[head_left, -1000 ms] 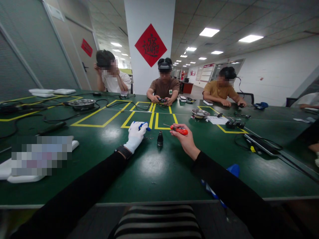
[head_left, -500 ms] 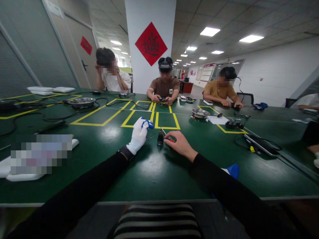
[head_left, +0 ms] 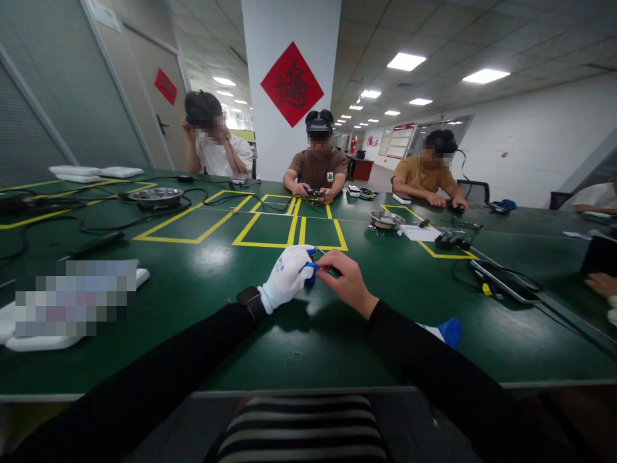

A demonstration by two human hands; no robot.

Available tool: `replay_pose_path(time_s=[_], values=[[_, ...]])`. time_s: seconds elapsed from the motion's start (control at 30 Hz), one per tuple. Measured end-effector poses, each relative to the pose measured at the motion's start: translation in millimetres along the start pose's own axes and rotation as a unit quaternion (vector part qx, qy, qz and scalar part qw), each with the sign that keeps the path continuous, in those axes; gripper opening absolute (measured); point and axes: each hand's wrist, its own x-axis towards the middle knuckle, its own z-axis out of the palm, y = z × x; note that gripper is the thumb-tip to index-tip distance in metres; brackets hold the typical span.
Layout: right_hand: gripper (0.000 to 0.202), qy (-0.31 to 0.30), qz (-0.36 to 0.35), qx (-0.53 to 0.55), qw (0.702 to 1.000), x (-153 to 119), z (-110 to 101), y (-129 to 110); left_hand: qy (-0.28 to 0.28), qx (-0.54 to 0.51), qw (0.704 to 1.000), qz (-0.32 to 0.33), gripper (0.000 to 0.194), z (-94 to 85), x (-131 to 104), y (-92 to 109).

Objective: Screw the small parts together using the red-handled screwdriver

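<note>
My left hand (head_left: 285, 278), in a white glove with blue fingertips, is curled around a small black cylindrical part that stands on the green table (head_left: 299, 334). The glove hides almost all of the part. My bare right hand (head_left: 346, 278) meets it from the right, thumb and fingers pinched together against the gloved fingertips. The red screwdriver in that hand is covered by the palm and fingers. Both hands sit just in front of the yellow tape boxes (head_left: 289, 233).
A spare white and blue glove (head_left: 448, 329) lies by my right forearm. Further right are a flat dark device with a cable (head_left: 506, 280), small black parts (head_left: 453, 241) and a metal bowl (head_left: 385, 220). Three people work across the table; another person's hand (head_left: 600, 283) is at the right edge.
My left hand moved right and closed over the black part that stood free before. My right hand came down from mid-air with the screwdriver and now meets the left hand.
</note>
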Motion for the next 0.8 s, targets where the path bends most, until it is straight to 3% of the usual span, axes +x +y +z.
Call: replay_pose_path(time_s=[0.17, 0.53, 0.6, 0.7, 0.8], values=[[0.009, -0.004, -0.016, -0.008, 1.0, -1.9, -0.3, -0.4, -0.012, -0.015, 1.0, 0.003, 0.024, 0.3, -2.7, -1.0], [0.004, -0.023, -0.03, -0.048, 0.998, 0.6, 8.9, -4.3, 0.036, -0.032, 0.998, -0.051, 0.039, 7.4, -3.0, -0.2], [0.003, -0.003, -0.022, -0.05, 0.999, 1.9, 8.6, -3.0, 0.056, -0.025, 0.997, -0.056, 0.039, 5.8, -2.3, 1.9], [0.003, 0.082, 0.019, -0.082, 0.993, 5.5, 2.3, 8.3, 0.115, -0.019, 0.99, -0.08, 0.037, 1.5, -2.3, 1.7], [0.004, 0.138, 0.105, -0.197, 0.965, 8.4, -10.7, 30.2, 0.171, -0.013, 0.977, -0.13, 0.039, -3.1, -1.4, -3.0]])
